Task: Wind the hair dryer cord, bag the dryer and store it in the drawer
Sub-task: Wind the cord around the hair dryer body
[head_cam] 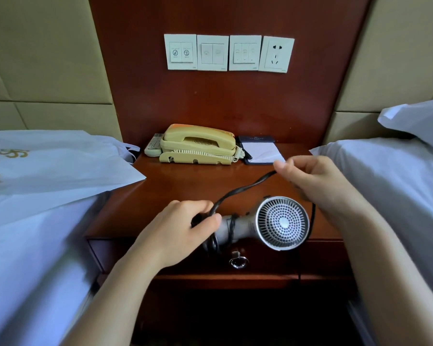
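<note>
Now one brown nightstand (175,186) is sitting between two white beds (23,245), under four wall plates (213,53). The left hand (183,228) is gripping the handle of one grey hair dryer (280,222), above the shut drawer (323,255). The right hand (310,181) is pinching the one black cord (243,188). Its far end is dropping into the dark. One white bag (60,166) is lying on the left bed.
</note>
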{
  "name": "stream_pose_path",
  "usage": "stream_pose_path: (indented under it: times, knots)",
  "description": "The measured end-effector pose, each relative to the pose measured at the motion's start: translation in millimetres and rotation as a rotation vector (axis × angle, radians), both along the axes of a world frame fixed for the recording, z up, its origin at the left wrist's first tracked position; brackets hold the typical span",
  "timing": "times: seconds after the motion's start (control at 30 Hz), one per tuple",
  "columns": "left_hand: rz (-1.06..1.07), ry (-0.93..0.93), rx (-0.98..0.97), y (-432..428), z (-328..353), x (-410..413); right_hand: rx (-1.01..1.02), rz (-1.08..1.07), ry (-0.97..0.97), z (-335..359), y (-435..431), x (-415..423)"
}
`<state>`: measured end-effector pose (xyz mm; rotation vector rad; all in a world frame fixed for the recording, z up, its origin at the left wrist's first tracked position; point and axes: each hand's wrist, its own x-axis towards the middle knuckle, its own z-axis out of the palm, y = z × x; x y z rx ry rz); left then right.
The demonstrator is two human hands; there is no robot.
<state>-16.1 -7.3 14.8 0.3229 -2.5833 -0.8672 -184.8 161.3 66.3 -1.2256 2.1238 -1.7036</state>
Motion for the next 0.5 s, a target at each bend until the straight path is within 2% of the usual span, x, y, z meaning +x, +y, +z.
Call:
stream_pose_path:
  times: [0.13,0.23,0.33,0.43,0.5]
  knots:
    - [-0.134,0.035,0.185,4,2,-4,-0.04,-0.068,-0.004,-14,-4,-9]
    - [-0.204,0.098,0.469,5,3,-8,-0.093,-0.018,-0.171,-24,-5,-16]
    - [-0.258,0.249,0.669,4,2,-11,-0.13,-0.113,-0.254,-31,-9,-17]
    - [-0.208,0.369,0.782,-5,2,-15,-0.009,-0.21,-0.125,-43,-17,-14]
    - [-0.076,0.383,0.927,-12,3,-16,0.158,-0.152,0.001,-50,-22,-11]
